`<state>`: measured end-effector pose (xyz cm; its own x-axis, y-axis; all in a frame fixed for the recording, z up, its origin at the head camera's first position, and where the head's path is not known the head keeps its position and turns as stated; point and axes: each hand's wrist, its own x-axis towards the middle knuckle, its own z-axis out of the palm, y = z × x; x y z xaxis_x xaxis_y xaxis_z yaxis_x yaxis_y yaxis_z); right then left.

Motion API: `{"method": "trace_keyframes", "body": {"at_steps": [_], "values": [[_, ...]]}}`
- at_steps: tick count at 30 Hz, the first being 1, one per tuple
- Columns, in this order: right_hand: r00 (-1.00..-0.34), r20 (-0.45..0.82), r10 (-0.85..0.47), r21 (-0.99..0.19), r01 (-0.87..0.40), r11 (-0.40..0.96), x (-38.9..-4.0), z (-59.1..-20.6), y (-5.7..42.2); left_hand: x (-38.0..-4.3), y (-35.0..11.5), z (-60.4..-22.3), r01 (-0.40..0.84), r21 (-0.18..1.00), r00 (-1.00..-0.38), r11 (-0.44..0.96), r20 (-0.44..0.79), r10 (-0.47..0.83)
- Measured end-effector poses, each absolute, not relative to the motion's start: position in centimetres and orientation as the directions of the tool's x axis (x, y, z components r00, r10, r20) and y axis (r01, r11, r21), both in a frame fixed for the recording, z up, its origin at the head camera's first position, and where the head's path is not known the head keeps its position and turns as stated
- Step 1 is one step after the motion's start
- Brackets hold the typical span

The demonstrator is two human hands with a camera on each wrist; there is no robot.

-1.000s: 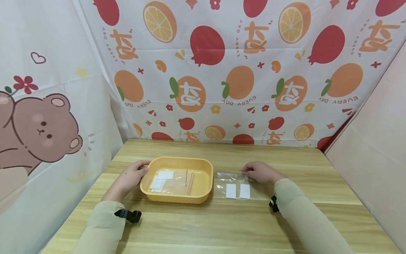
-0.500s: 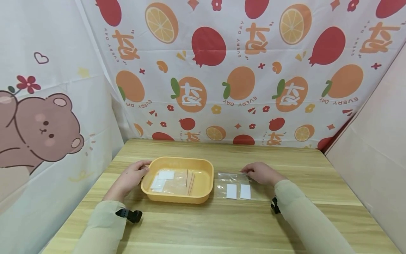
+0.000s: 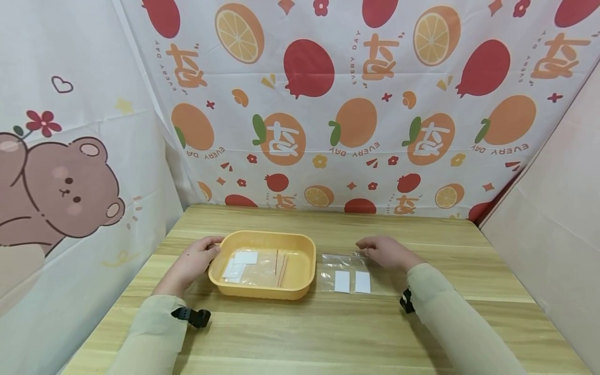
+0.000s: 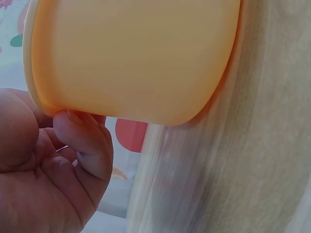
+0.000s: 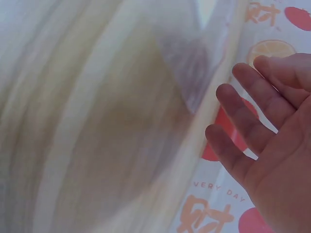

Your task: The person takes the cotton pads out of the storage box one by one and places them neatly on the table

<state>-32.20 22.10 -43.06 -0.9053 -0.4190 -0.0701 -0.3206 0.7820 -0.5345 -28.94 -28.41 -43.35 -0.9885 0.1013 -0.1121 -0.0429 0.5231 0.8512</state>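
A yellow plastic basin [image 3: 262, 292] stands left of centre on the table, and my left hand [image 3: 191, 263] holds its left end. In the left wrist view the curled fingers [image 4: 87, 141] meet the outer wall just under the rim. Inside the basin lie clear zip bags [image 3: 262, 265] with white label patches and thin red zip lines. To the right, more clear zip bags [image 3: 328, 281] lie flat on the table, two white patches showing. Over their far right corner is my right hand [image 3: 386, 252], fingers spread and relaxed, holding nothing; the right wrist view shows a bag corner [image 5: 192, 92] beyond the fingertips.
The wood-grain table [image 3: 300, 338] runs back to a fruit-print cloth [image 3: 309, 125]. A bear-print cloth [image 3: 70, 192] hangs on the left and a plain pale cloth [image 3: 548, 219] on the right.
My right hand has let go of the far edge of the zip bags on the table and lifted slightly, its fingers loosening. The left hand and the basin stay where they were.
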Motion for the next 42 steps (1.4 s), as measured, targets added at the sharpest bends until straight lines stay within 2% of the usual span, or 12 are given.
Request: {"method": "trace_keyframes", "body": {"at_steps": [10,15,24,34,42], "values": [[-0.891,-0.025,-0.454,-0.689,-0.314,0.653,-31.8,-40.8,21.0,-29.1,-28.5,-43.5,-0.052,0.84,-0.989,0.54,-0.119,0.089],[-0.897,-0.034,-0.442,-0.768,-0.259,0.586,-31.2,-39.7,19.6,-29.0,-28.4,-43.4,-0.069,0.835,-0.988,0.546,-0.134,0.081],[-0.894,-0.015,-0.448,-0.948,-0.13,0.291,-30.1,-37.8,15.8,-29.0,-28.3,-43.3,-0.071,0.836,-0.987,0.544,-0.138,0.082],[-0.879,-0.034,-0.476,-0.997,-0.004,0.079,-29.3,-38.0,10.9,-29.2,-28.2,-43.3,-0.071,0.842,-0.987,0.535,-0.136,0.083],[-0.857,-0.059,-0.511,-0.998,0.062,0.011,-29.0,-39.2,7.0,-29.1,-28.3,-43.3,-0.066,0.842,-0.988,0.536,-0.132,0.085]]}}
